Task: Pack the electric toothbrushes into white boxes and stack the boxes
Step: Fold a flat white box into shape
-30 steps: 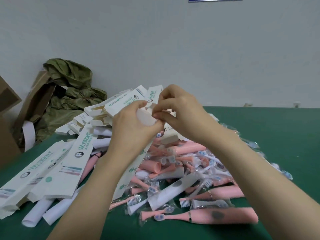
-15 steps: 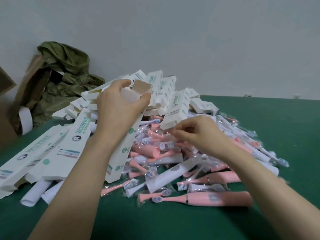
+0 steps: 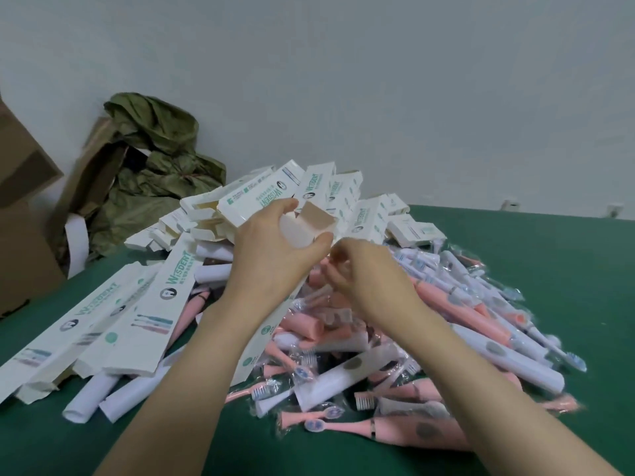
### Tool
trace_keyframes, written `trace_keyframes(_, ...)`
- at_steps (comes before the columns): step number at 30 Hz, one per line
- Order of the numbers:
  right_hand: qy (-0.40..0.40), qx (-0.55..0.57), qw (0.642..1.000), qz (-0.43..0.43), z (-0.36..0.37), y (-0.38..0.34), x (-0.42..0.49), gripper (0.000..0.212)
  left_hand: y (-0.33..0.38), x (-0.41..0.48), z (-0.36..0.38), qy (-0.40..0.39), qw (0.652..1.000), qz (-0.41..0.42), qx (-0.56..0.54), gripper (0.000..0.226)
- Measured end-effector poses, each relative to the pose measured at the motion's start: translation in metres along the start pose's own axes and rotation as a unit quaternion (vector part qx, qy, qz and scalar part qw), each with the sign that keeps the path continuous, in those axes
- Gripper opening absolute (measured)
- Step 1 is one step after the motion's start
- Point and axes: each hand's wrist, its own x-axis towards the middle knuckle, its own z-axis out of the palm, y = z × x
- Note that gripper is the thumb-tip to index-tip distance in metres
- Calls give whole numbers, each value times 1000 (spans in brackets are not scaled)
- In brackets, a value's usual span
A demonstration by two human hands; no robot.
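Note:
My left hand [image 3: 271, 255] grips a long white box [image 3: 261, 338] near its upper end and holds it tilted over the pile. Its top flap [image 3: 318, 218] stands open, and a pale rounded handle end shows inside. My right hand [image 3: 367, 286] is just right of the opening, its fingers pinched on a small pink piece [image 3: 338, 261] that is too blurred to identify. Below both hands lies a heap of wrapped pink toothbrushes [image 3: 405, 431] and white toothbrushes [image 3: 347, 376]. Behind it are packed white boxes [image 3: 319, 187] leaning in a stack.
Flattened white boxes [image 3: 103, 324] and rolled white leaflets [image 3: 92, 393] lie at the left on the green table [image 3: 549, 269]. A brown cardboard carton [image 3: 24, 235] and a crumpled green bag [image 3: 154, 173] stand at the back left against the wall.
My right hand left the box opening, dipped into the toothbrush pile, and has come back up beside the opening with a small pink piece. My left hand kept hold of the box.

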Motion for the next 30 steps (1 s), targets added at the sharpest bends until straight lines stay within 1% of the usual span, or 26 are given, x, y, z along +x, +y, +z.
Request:
trace_keyframes(2,51,129,988,68,-29,7,8,28,1,-1,1,-11,1000,8,2,61)
trace_keyframes(3,92,219,966,102,-43,9,10,30,1,-2,1,-19,1000,12,3,62)
trace_keyframes(4,129,330,927,125,-56,10,11,29,2,-3,2,-24,1000,18,6,62)
trace_keyframes(5,156,432,878,132,-66,8,11,26,2,-3,4,-24,999,25,11,63)
trace_keyframes(6,166,503,839,125,-72,4,10,22,3,-3,6,-21,999,29,16,63)
trace_keyframes(7,161,543,817,110,-74,-3,8,20,4,-3,8,-17,999,31,23,62)
trace_keyframes(9,119,579,803,70,-70,-18,3,16,5,-5,12,-18,999,25,36,62)
trace_keyframes(10,88,584,805,50,-67,-24,1,12,5,-6,13,-23,999,20,39,62)
trace_keyframes(11,59,567,821,27,-64,-27,0,9,4,-6,14,-30,999,13,39,61)
trace_keyframes(12,37,518,854,6,-62,-28,-1,7,5,-6,14,-35,999,8,36,60)
trace_keyframes(14,12,369,929,-19,-59,-21,4,10,6,-7,14,-25,999,14,22,56)
trace_keyframes(15,-1,306,952,-20,-60,-16,8,13,7,-8,13,-10,1000,24,14,54)
trace_keyframes(17,-33,211,976,-43,-63,-8,13,18,9,-11,10,16,999,29,3,56)
trace_keyframes(19,-52,116,988,-92,-65,-7,19,24,8,-12,9,13,999,30,0,59)
trace_keyframes(20,-61,83,988,-113,-66,-8,22,26,8,-12,9,5,999,37,0,57)
trace_keyframes(23,-114,28,982,-151,-75,-12,31,31,8,-11,9,-12,999,51,0,49)
trace_keyframes(25,-144,42,978,-143,-82,-10,35,37,6,-12,10,-13,999,48,12,55)
trace_keyframes(26,-146,77,978,-130,-85,-9,37,38,5,-12,11,-15,999,47,19,58)
trace_keyframes(28,-135,151,974,-102,-87,-8,39,32,5,-13,12,-21,998,48,26,58)
trace_keyframes(30,-106,172,976,-88,-83,-10,38,24,5,-13,12,-19,998,47,28,55)
